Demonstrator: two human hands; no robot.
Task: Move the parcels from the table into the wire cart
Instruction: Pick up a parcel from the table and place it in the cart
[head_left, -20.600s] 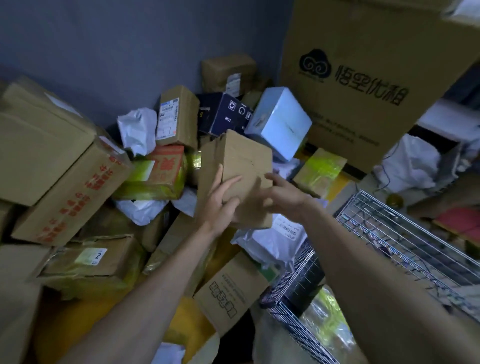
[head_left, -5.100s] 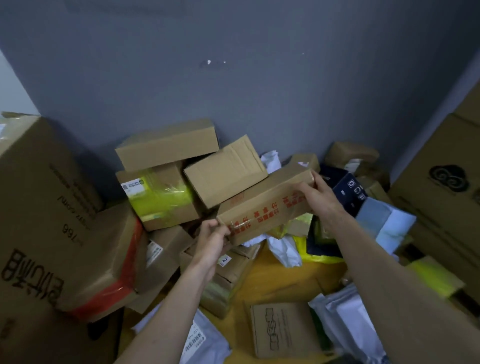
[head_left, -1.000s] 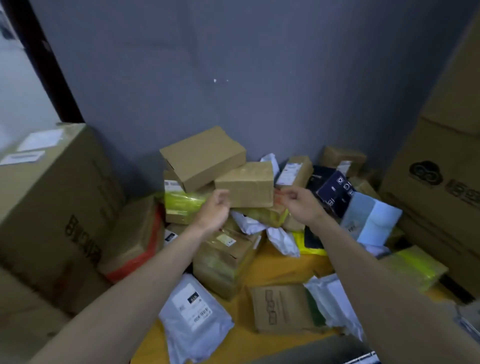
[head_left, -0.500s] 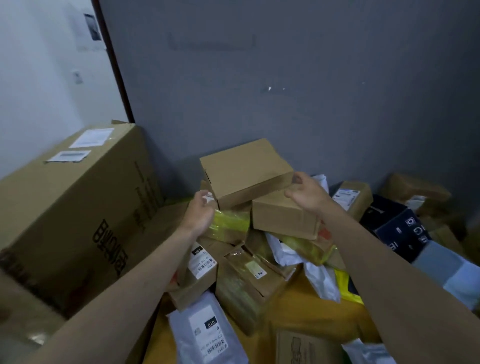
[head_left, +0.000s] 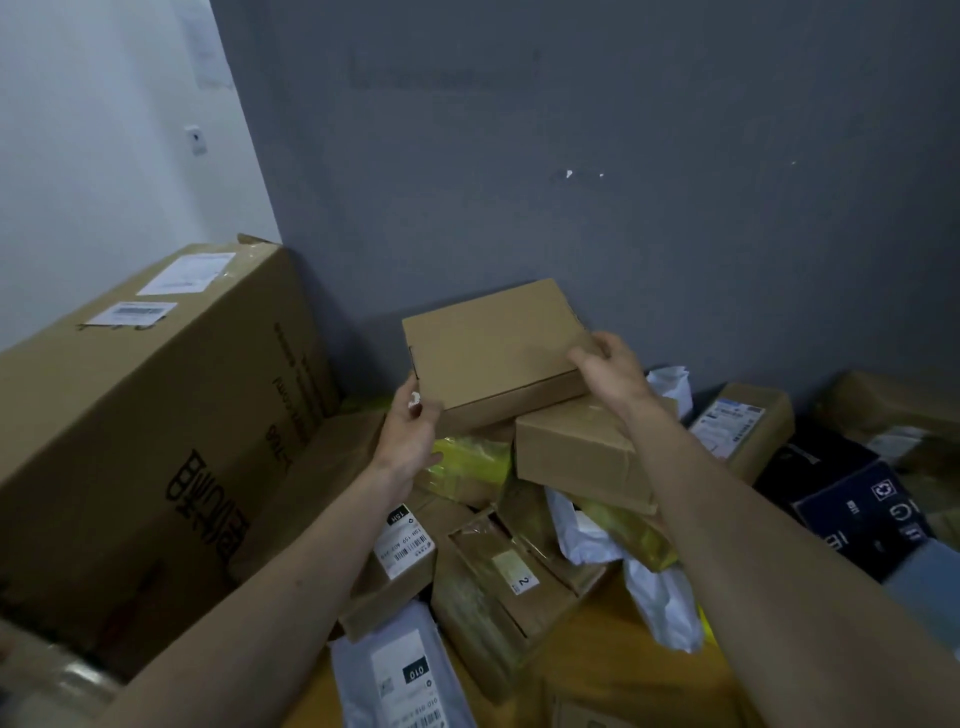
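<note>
A flat plain cardboard box (head_left: 493, 353) sits on top of the parcel pile against the grey wall. My left hand (head_left: 410, 436) grips its near left corner, and my right hand (head_left: 605, 364) grips its right edge with the fingers over the top. Just below it lies a smaller brown box (head_left: 582, 452) and a yellow-wrapped parcel (head_left: 467, 460). More parcels cover the yellow table (head_left: 597, 644). The wire cart is out of view.
A very large cardboard carton (head_left: 135, 431) stands at the left beside the white wall. A taped box marked 2 (head_left: 498, 587), a white mailer bag (head_left: 405, 675), a white plastic bag (head_left: 654, 587) and a dark printed box (head_left: 857, 509) lie around the pile.
The view has swung left and closer. Both hands have left the smaller brown box and taken hold of the flat box on top of the pile.
</note>
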